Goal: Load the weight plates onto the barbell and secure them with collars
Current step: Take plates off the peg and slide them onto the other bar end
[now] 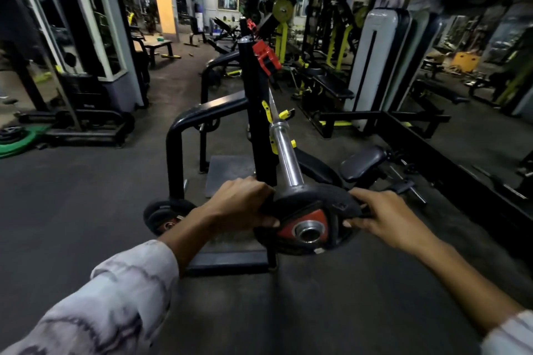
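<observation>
While black round weight plate with red centre (308, 222) sits on end of chrome barbell sleeve (287, 157), left hand (243, 204) and right hand (386, 220) grip plate rim on opposite sides.

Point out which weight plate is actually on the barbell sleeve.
The black plate with red inserts, gripped by the left hand and right hand, sits at the sleeve's end. The other black plate stands by the rack.

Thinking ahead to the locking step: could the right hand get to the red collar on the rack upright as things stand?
Probably not right away. The right hand and left hand both grip the weight plate at the barbell sleeve's end. The red collar sits unobstructed but farther along, likely needing a step forward.
</observation>
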